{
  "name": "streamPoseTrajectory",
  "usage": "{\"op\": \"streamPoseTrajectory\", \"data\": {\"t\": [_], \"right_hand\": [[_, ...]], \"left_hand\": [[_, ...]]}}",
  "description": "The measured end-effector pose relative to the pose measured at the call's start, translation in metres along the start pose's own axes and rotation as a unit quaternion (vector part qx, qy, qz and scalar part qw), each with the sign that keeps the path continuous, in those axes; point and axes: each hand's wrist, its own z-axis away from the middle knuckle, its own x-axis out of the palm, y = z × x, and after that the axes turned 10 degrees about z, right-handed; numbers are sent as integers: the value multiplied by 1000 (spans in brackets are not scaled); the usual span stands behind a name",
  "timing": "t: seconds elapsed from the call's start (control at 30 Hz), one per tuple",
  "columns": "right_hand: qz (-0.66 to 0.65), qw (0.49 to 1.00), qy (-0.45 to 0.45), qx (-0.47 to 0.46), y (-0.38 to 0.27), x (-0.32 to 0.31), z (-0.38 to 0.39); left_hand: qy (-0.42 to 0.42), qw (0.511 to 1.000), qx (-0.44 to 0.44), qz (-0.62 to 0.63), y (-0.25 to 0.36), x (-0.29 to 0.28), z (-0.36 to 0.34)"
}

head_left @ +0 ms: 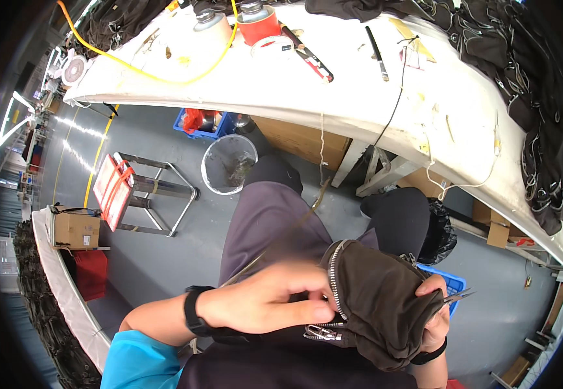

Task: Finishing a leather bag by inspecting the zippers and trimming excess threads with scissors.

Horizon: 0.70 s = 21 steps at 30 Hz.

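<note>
A dark brown fabric bag (388,301) with a silver metal zipper rests over my lap. My left hand (271,295) is closed at its zippered edge, thumb and fingers pinching by the metal teeth; the fingertips are partly hidden and slightly blurred. Just below them hangs the zipper's silver pull (323,332). Around the bag's right end wraps my right hand (434,318), gripping the cloth. Thin pointed metal tips (457,296) stick out beside that hand; the rest of this tool is hidden. A long thin tan strip (281,236) slants across my thigh, blurred near the left hand.
Ahead stands a white-covered table (229,91) with a red can (257,24), a brush (377,55), a utility knife (307,55) and a yellow hose (158,78). Dark bags (534,129) pile up at right. A bin (229,165) and stool (148,191) stand on the floor.
</note>
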Motion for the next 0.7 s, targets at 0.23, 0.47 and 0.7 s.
{"op": "streamPoseTrajectory", "data": {"t": [0.23,0.47,0.7], "right_hand": [[-21,1000,6,-20,-2,2,-9],[-7,999,13,45,-20,36,-46],[317,861,193,-347,-50,21,-37]], "left_hand": [[-75,967,35,241,5,28,-27],[23,965,116,235,39,34,-15],[126,953,185,206,40,36,-24]]}}
